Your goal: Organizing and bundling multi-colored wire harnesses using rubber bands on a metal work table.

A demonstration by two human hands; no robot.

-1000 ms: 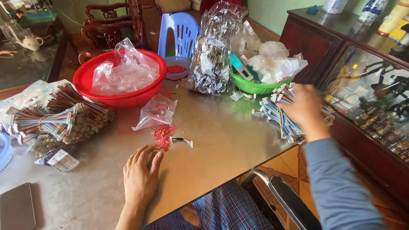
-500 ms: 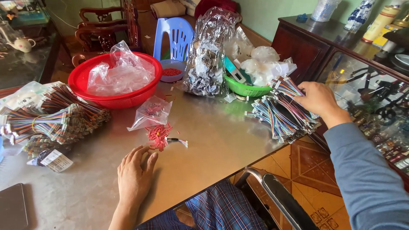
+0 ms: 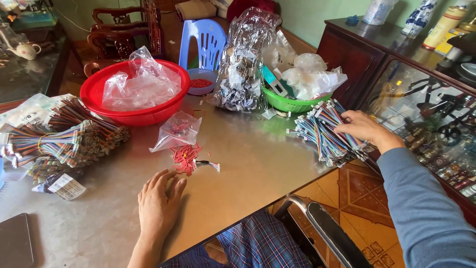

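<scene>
A: Left hand (image 3: 159, 201)?
B: Flat, fingers spread, palm down on the metal table (image 3: 258, 164), empty, just below the red connectors (image 3: 186, 158).
A: Right hand (image 3: 364, 128)?
B: On the coloured wire bundle (image 3: 327, 131) at the table's right edge, fingers curled, probably gripping; grip partly hidden.

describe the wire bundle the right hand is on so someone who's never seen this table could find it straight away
Start at the green bowl on the metal table, then drop to the table's right edge. There the right hand rests on a loose heap of short multicoloured ribbon wires. Unlike the bigger wire bundles at the far left, this heap lies alone beside the dark cabinet.
</scene>
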